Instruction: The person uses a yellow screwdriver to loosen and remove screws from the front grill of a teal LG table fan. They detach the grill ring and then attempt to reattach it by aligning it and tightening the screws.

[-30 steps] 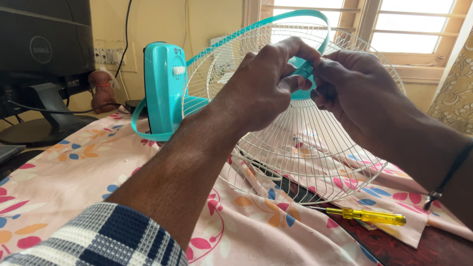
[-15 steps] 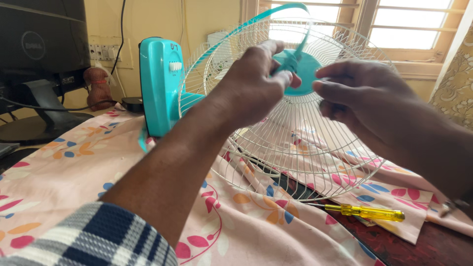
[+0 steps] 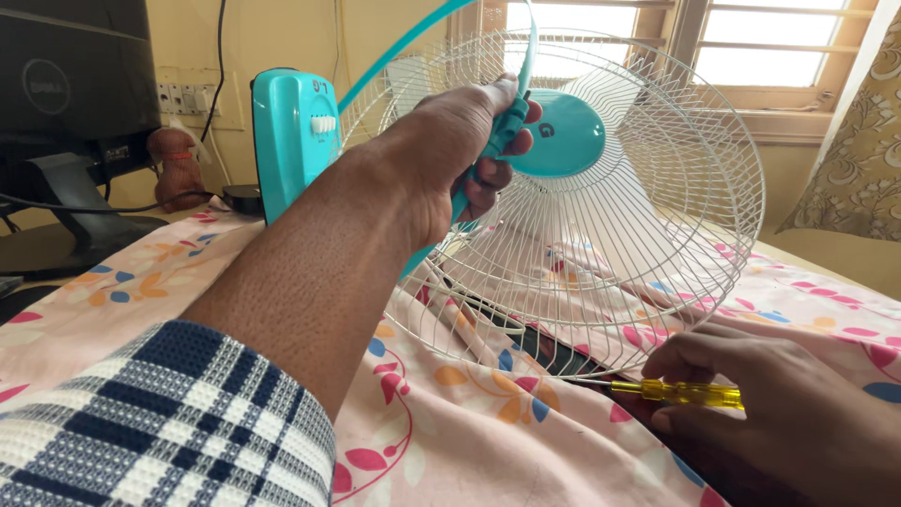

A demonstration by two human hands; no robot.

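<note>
Left of the fan grille [image 3: 601, 235], one dark monitor [image 3: 75, 103] stands on its stand, a round grey emblem on its back, with one white switch panel on the wall just beside it. Nearer the grille stands one teal fan body [image 3: 293, 141], upright, with a short row of white buttons and a small red mark above them on the side that faces the camera. The left hand [image 3: 450, 160] comes in over a plaid cuff and is clenched on the teal rim band [image 3: 511, 113] at the grille's front, fingers curled round it; the band arcs up and away over the top of the grille. The single white wire grille stands on edge on the flowered cloth [image 3: 469, 422], tilted, its face turned toward the camera and a little right; one round teal disc [image 3: 558, 136] with a small white letter sits at its centre. Below the grille's lower right edge, one yellow-handled screwdriver [image 3: 680, 391] lies on the cloth, long axis running left to right, tip pointing left under the grille. The right hand [image 3: 760, 394] is closed round its handle, grasping it
</note>
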